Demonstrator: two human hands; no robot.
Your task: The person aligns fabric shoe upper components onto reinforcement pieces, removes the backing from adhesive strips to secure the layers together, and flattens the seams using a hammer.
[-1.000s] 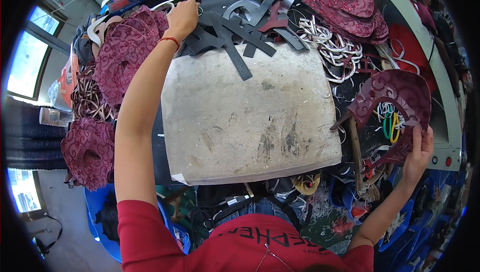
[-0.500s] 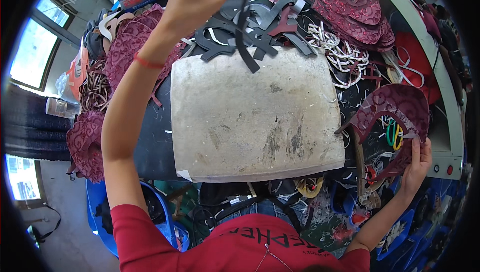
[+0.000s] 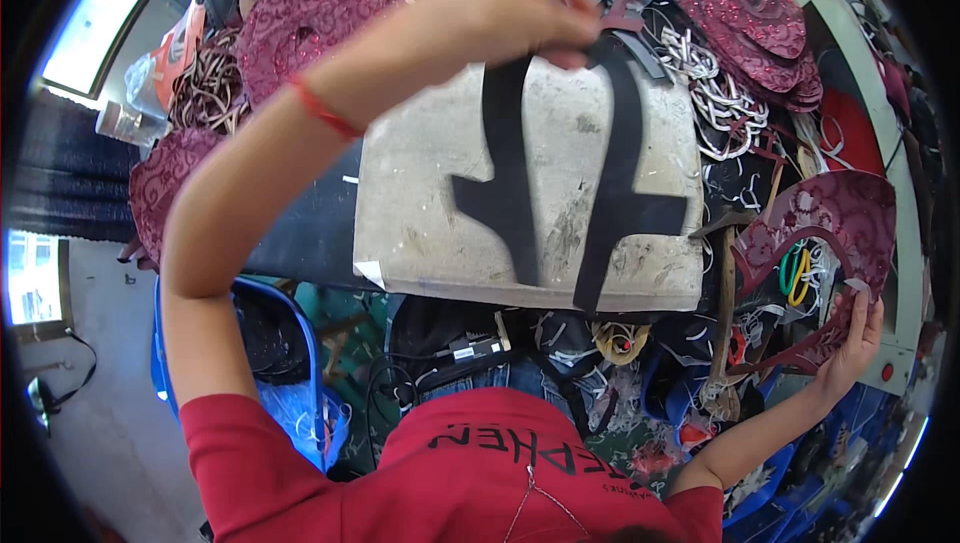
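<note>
My left hand, blurred by motion, is raised over the far side of a pale, stained work board. Its fingers are closed on a black cut-out piece. Two long strips of it hang over the board, each with a side tab; whether they are joined is hidden by the hand. Over at the right, my right hand pinches the lower edge of a burgundy horseshoe-shaped shoe upper with a shiny floral pattern.
Stacked burgundy uppers lie at the back right, beside tangled white strips. More burgundy pieces are heaped at the back left. A hammer rests right of the board. A blue tub stands below the table's left side.
My left hand has come nearer and to the right, bringing the black piece from the far pile over the board. The view has shifted; my right hand still holds the burgundy upper.
</note>
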